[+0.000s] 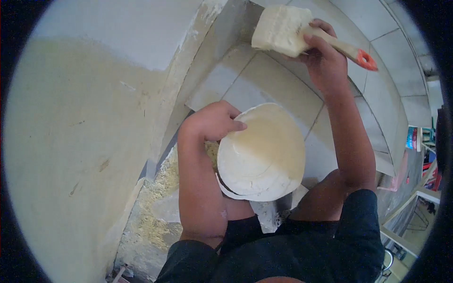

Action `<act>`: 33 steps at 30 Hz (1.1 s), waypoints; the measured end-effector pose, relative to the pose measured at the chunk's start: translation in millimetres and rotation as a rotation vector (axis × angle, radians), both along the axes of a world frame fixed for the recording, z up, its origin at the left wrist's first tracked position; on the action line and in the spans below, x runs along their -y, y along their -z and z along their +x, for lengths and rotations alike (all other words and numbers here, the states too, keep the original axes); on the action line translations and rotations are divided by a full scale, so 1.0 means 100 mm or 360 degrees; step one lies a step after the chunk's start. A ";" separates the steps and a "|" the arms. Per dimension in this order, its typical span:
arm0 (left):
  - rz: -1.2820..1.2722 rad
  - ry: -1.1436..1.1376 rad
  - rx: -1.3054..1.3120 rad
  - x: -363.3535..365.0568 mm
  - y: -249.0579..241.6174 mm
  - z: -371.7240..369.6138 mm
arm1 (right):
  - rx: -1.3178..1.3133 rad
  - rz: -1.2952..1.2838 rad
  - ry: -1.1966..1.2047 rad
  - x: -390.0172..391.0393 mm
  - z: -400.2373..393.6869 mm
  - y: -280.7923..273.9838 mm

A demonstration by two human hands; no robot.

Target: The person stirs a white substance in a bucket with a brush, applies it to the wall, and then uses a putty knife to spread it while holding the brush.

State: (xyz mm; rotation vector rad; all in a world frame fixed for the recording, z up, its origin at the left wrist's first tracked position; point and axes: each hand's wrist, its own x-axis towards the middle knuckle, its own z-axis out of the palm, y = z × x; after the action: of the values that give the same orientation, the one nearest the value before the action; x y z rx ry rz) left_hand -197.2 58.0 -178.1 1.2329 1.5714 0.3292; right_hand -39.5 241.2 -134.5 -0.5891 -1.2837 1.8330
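Note:
My right hand (325, 56) is raised at the upper right, fingers wrapped round a wide paintbrush (283, 30). Its thick bristle head is cream-white and points left, while the pale handle with a red end slants down to the right. Lower down, my left hand (214, 121) grips the rim of a white tub (264, 160), with the thumb inside the edge. The tub is round, tilted and lies over my lap; its inside looks whitish and partly lit. The brush is well apart from the tub.
Tiled steps (273, 80) curve upward in front of me and to the right. A pale wall (85, 141) with a bare, rough edge stands at the left. Crumbly yellowish debris (160, 203) lies on the floor by my left arm. A paint bucket (414, 138) is far right.

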 end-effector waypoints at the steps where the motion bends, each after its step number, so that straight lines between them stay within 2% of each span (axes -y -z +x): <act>1: 0.0022 -0.0051 -0.0005 0.00 0.00 -0.02 | -0.0019 -0.0017 0.0010 0.04 0.07 0.01; 7: 0.0002 -0.0312 0.0173 0.04 0.05 -0.07 | 0.0017 -0.0020 -0.0032 0.13 0.26 -0.09; 10: -0.0023 -0.0339 0.0095 0.02 -0.06 -0.06 | 0.0096 0.0132 0.0040 0.25 0.34 -0.20; 12: -0.0019 -0.0338 0.0050 0.01 -0.05 -0.06 | 0.0588 0.1067 -0.0038 0.30 0.53 -0.23; 13: -0.0034 -0.0326 -0.0002 0.01 -0.04 -0.05 | 0.0787 0.1085 -0.0110 0.42 0.61 -0.31; 14: -0.0028 -0.0328 0.0010 0.00 -0.02 -0.06 | 0.0798 0.1093 -0.0115 0.42 0.60 -0.37; 16: 0.0077 -0.0226 0.0058 0.00 0.03 -0.08 | 0.0724 0.2347 -0.0519 0.45 0.57 -0.47; 17: 0.0082 -0.0228 0.0066 -0.02 0.04 -0.08 | 0.0845 0.2558 -0.0442 0.55 0.57 -0.54; 18: 0.0047 -0.0240 0.0083 -0.02 0.04 -0.08 | 0.0847 0.2561 -0.0450 0.63 0.59 -0.56; 21: -0.0009 -0.0262 0.0081 -0.03 0.02 -0.09 | 0.1071 0.2945 -0.0129 0.78 0.63 -0.60; 25: 0.0097 -0.0207 0.0050 -0.03 0.07 -0.11 | 0.1176 0.2911 -0.0274 0.60 0.75 -0.49; 27: 0.0080 -0.0214 0.0017 -0.02 0.03 -0.11 | 0.0948 0.2384 -0.0189 0.50 0.74 -0.40; 28: 0.0063 -0.0201 -0.0005 -0.01 0.01 -0.10 | 0.0932 0.2380 -0.0205 0.49 0.71 -0.31; 30: 0.0072 -0.0211 -0.0009 -0.01 0.04 -0.10 | 0.0550 0.1256 -0.0005 0.49 0.66 -0.17; 31: 0.0088 -0.0201 -0.0006 0.00 0.06 -0.11 | 0.0690 0.1067 0.0067 0.53 0.65 -0.19; 33: 0.0058 -0.0243 0.0031 0.01 0.06 -0.10 | 0.0758 0.1089 0.0173 0.44 0.68 -0.12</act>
State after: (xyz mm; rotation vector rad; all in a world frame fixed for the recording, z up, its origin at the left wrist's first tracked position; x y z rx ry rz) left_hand -206.9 56.9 -184.3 1.1363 1.6532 0.4684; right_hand 28.9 197.5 -122.6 -0.7039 -2.0190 1.0757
